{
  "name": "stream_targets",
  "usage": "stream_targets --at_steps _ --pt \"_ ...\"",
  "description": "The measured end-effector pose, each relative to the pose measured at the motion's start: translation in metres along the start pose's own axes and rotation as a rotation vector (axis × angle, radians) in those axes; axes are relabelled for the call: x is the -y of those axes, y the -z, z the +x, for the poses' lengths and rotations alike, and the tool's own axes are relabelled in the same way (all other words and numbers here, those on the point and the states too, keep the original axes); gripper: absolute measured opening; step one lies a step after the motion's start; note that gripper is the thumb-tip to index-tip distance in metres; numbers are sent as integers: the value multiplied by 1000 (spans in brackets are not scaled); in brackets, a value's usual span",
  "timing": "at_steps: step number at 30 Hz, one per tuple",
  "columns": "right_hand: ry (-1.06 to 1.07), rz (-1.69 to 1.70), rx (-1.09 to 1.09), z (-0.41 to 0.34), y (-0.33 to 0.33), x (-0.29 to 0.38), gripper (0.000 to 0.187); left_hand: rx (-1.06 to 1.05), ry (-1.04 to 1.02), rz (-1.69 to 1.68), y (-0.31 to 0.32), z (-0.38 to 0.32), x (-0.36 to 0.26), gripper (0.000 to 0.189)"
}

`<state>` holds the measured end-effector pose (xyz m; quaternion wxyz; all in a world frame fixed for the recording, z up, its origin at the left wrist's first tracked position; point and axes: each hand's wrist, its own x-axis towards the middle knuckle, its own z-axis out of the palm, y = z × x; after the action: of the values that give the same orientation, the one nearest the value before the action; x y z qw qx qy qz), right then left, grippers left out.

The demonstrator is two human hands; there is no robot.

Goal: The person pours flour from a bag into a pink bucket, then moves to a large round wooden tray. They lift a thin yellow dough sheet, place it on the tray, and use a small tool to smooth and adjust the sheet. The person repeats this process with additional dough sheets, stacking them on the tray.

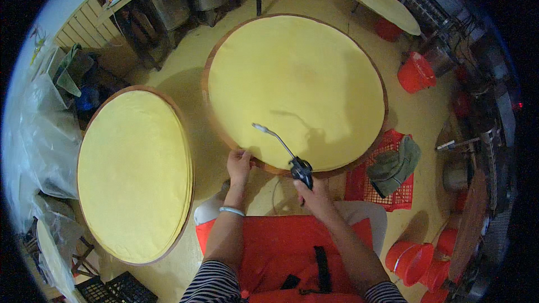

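Observation:
Before my knees is a large round board with a brown rim [205,86], bearing a smooth pale-yellow sheet [286,80]. My left hand [239,166], with a pale bangle on its wrist, has thumb and fingers pinched at the near-left edge of this sheet, against the rim; the fingertips are partly hidden. Gripped in my right hand [316,198] is a black air blow gun [301,170] with a bent metal nozzle. Its tip points up and left over the sheet, near my left hand, and casts a shadow there.
To the left, another round board carries layered yellow sheets [134,176]. A red plastic crate [358,185] with a dark green cloth [396,166] stands at right. Red buckets [417,73] line the right side. Clear plastic sheeting [46,134] hangs far left; black crates [130,288] lie lower left.

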<state>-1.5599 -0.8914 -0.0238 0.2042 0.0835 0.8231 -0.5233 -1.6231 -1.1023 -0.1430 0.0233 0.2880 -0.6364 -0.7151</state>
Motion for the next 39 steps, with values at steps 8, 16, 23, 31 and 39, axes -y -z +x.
stream_targets --at_steps 8,16,23,31,39 --pt "-29 497 -156 12 20 17 22 -52 -32 22 -1 6 8 14" --pt "-320 722 -74 -50 64 -57 27 -387 -447 303 12 44 9 22" --pt "-197 811 -197 -63 101 -102 31 -466 -361 559 20 96 -26 16" --pt "-28 974 -459 -63 162 -117 23 -455 -369 483 11 97 -55 23" --pt "-82 736 -326 -82 159 -120 29 -82 -377 -146 -22 66 -25 24"
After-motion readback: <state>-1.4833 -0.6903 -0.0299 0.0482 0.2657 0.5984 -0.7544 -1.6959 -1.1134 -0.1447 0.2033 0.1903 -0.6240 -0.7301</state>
